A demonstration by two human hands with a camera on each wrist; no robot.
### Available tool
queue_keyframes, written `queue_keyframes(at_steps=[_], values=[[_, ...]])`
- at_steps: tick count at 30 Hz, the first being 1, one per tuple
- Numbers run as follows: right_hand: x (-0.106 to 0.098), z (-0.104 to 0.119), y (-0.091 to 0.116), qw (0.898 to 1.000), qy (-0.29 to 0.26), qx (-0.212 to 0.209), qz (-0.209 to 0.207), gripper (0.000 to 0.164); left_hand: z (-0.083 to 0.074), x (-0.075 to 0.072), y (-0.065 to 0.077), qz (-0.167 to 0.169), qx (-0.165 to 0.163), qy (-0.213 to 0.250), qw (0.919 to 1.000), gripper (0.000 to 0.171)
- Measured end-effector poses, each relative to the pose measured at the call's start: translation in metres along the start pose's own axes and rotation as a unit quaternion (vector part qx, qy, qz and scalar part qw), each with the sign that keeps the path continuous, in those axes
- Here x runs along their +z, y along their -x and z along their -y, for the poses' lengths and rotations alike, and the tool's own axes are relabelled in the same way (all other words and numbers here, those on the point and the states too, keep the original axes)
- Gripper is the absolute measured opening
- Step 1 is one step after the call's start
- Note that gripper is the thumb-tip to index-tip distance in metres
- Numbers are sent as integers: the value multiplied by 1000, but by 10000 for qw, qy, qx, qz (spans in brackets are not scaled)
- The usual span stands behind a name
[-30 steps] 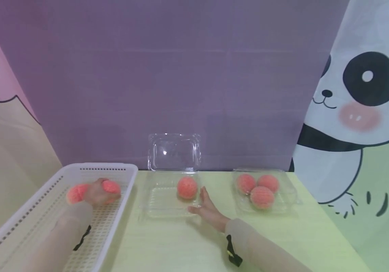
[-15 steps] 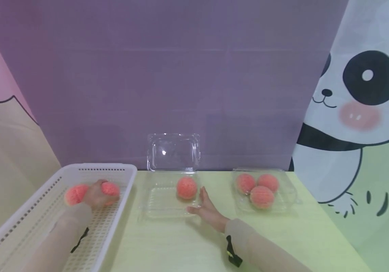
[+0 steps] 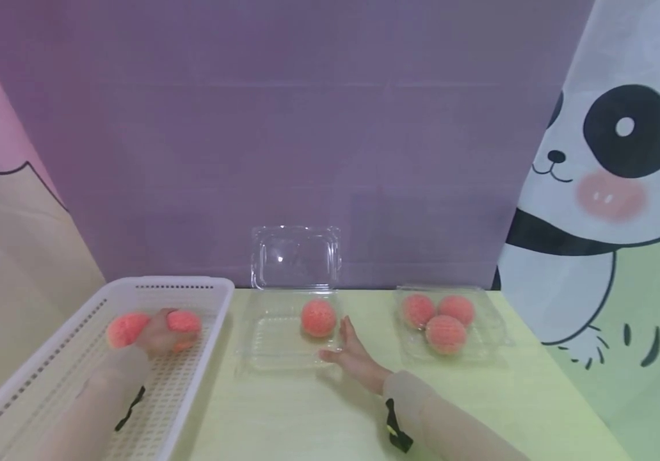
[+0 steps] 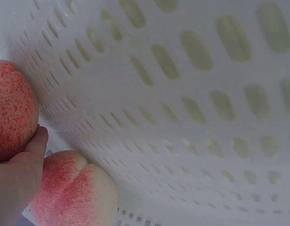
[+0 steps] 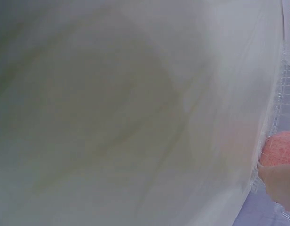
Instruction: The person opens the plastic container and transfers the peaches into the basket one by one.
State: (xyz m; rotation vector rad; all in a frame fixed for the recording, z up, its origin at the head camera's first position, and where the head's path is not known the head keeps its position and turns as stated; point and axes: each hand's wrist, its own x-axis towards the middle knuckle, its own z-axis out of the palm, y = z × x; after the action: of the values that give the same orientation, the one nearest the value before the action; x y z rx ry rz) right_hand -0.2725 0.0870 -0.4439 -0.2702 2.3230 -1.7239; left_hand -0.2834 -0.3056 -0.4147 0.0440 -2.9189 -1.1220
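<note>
Inside the white basket, my left hand [image 3: 159, 334] grips a pink peach [image 3: 184, 322] with fingers and thumb on either side of it. Another peach [image 3: 127, 330] lies against the hand's left side. In the left wrist view the thumb [image 4: 29, 157] presses on one peach [image 4: 13, 113], and a second peach [image 4: 74, 193] sits just beyond it. My right hand [image 3: 358, 362], thumb and fingers spread, rests at the right edge of a clear plastic clamshell container [image 3: 272, 333]. That container's lid [image 3: 295, 258] stands upright, and one peach [image 3: 318, 318] sits in its right part.
The white perforated basket [image 3: 223, 320] takes up the table's left side. To the right, a second clear container [image 3: 488, 342] holds three peaches [image 3: 445, 334]. A purple backdrop [image 3: 306, 128] rises behind the pale yellow table [image 3: 283, 416].
My left hand and the peach in it have shifted slightly left within the basket, and the neighbouring peach has moved a little left too. My right hand has stayed in place.
</note>
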Motion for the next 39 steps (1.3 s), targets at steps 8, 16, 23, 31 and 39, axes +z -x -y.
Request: queue_keyframes(at_steps=[8, 16, 23, 31, 39], values=[[-2, 0, 0, 10000, 32, -31, 24, 100, -2, -1, 1, 108, -29, -39, 9999, 85], [0, 1, 1, 10000, 47, 2, -26, 100, -9, -8, 9, 54, 218, -218, 9995, 80], [0, 3, 2, 10000, 6, -10, -38, 101, -18, -17, 14, 94, 124, -117, 9998, 78], [1, 5, 3, 9999, 73, 69, 74, 99, -30, -26, 23, -107, 242, -8, 9996, 63], [-1, 3, 2, 9999, 53, 50, 71, 99, -58, -33, 35, -155, 245, 139, 9995, 57]])
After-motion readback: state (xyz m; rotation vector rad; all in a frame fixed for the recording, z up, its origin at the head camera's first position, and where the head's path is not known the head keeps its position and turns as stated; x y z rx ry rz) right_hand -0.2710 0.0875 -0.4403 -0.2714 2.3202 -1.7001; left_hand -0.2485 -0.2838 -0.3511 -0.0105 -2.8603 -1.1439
